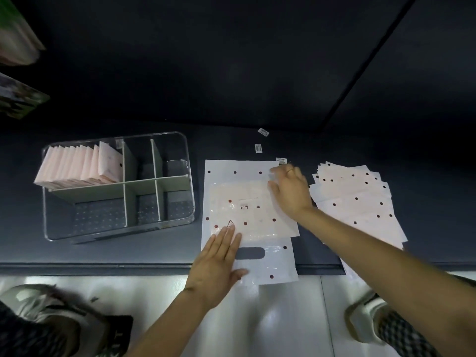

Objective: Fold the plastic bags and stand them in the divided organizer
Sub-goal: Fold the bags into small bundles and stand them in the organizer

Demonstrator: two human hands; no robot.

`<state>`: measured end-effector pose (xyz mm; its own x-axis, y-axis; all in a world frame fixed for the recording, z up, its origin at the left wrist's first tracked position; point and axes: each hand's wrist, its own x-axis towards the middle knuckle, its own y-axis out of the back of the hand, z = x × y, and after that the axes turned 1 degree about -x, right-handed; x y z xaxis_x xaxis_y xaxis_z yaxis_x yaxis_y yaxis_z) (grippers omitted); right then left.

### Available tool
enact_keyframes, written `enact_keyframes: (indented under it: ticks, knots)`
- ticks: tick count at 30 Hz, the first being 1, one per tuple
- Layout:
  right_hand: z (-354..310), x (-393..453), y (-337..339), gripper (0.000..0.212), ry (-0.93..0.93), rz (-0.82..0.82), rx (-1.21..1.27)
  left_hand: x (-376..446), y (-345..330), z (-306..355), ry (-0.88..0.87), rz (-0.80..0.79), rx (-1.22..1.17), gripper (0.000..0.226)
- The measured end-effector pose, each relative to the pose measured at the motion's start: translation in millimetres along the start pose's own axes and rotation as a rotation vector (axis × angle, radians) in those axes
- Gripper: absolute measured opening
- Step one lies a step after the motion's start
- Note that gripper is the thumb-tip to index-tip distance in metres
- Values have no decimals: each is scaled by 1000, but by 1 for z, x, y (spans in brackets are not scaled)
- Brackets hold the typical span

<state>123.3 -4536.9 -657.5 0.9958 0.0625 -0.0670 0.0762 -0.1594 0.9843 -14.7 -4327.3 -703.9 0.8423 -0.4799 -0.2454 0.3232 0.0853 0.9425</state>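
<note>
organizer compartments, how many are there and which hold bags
6. The organizer has three at the back and three at the front. Only the back-left one holds folded bags; the other five look empty.

The organizer lies left of the flat bag; the bag stack lies right (folded bags stand in the organizer's far-left compartment).

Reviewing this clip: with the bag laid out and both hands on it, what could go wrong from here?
The plastic bag overhangs the table edge near the left hand, so it may slide off mid-fold. The right hand works close to the unfolded stack and could scatter it. Only one organizer compartment holds folded bags, which lean and might topple.
</note>
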Motion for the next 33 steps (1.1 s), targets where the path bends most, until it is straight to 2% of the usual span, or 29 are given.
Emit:
enact_keyframes:
  ticks: [2,4,6,8,13,19,23,26,30,33]
  knots:
    - [-14,-37,-7,45,246,-36,22,0,-1,1,0,-11,22,76]
    - [-28,-80,-20,53,472,-171,68,0,-2,2,4,-17,37,76]
    - [-31,-112,-34,64,547,-300,2,1,-2,3,15,-15,26,76]
    - [-19,-129,-44,72,514,-333,-92,1,-2,3,21,-8,19,74]
    - [31,-140,-42,73,399,-310,-214,-10,3,-9,2,-26,37,69]
    - [59,-146,-26,68,314,-217,-162,-20,7,-21,26,-41,37,67]
    - [35,-128,-14,38,348,65,-20,-19,8,-22,44,-18,1,66]
    - [14,-118,-15,32,397,95,56,-18,10,-21,60,2,-33,66]
    - [1,-110,-21,18,479,110,25,-15,14,-20,83,21,-71,60]
    - [-1,-105,-23,25,532,107,-104,-14,16,-18,105,33,-76,57]
